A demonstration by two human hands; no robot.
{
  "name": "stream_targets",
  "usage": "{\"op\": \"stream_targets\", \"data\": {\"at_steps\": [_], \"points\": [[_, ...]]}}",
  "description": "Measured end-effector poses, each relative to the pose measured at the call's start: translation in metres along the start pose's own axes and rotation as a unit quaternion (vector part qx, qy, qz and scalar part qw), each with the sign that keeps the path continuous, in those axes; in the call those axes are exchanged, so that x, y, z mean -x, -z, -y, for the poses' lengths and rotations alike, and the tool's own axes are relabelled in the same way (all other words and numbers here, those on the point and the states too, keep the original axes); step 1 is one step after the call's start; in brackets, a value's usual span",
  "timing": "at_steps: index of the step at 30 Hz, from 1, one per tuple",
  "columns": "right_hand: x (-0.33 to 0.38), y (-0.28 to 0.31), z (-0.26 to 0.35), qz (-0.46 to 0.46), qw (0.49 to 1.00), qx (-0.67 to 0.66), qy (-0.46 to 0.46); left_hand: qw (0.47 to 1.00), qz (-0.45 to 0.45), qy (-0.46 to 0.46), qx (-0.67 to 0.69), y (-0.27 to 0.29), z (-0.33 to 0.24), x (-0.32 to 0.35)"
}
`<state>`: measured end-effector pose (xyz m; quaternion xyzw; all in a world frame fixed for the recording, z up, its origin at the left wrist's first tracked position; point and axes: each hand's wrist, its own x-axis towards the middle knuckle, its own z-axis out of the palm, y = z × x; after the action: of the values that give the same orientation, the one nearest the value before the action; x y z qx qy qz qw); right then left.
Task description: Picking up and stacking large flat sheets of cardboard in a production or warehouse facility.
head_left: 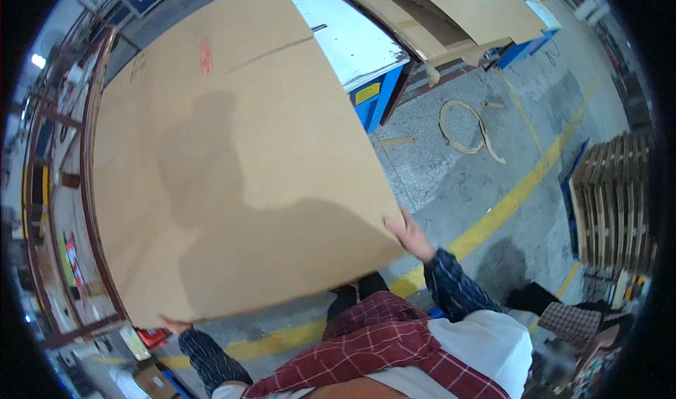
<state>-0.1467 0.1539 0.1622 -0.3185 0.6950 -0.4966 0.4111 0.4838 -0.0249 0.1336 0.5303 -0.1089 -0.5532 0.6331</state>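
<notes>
A large flat cardboard sheet (282, 167) with red print near its far end spreads in front of me, my shadow falling across it. At its near right corner my right hand (410, 236) grips the edge, thumb on top and the other fingers hidden beneath. My left hand (174, 324) holds the near left corner from below, with only the thumb side showing. The far part of the sheet lies over a white-topped table (352, 36) with blue legs.
More cardboard (465, 8) lies beyond the table. A curled cardboard strip (442, 124) and small scraps lie on the grey floor near a yellow line (493, 219). Stacked cardboard (612, 202) stands at right, a dark red metal frame (88, 153) at left. Another person (574, 321) is at lower right.
</notes>
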Motion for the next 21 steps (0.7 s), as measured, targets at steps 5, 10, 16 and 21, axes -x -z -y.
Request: {"op": "stream_targets", "data": {"at_steps": [5, 10, 16, 21], "points": [[0.019, 0.019, 0.005, -0.023, 0.988, -0.11, -0.102, 0.996, -0.082, 0.023, -0.025, -0.046, 0.013, 0.032], [-0.06, 0.035, 0.007, 0.02, 0.994, -0.084, -0.061, 0.998, -0.001, 0.064, 0.025, -0.062, 0.03, 0.014], [-0.129, 0.055, 0.021, 0.033, 0.991, -0.085, -0.099, 0.999, -0.036, 0.017, 0.007, -0.084, 0.068, -0.015], [-0.132, 0.079, 0.007, 0.052, 0.99, -0.089, -0.097, 0.996, -0.083, -0.02, 0.011, -0.115, 0.09, 0.044]]}}
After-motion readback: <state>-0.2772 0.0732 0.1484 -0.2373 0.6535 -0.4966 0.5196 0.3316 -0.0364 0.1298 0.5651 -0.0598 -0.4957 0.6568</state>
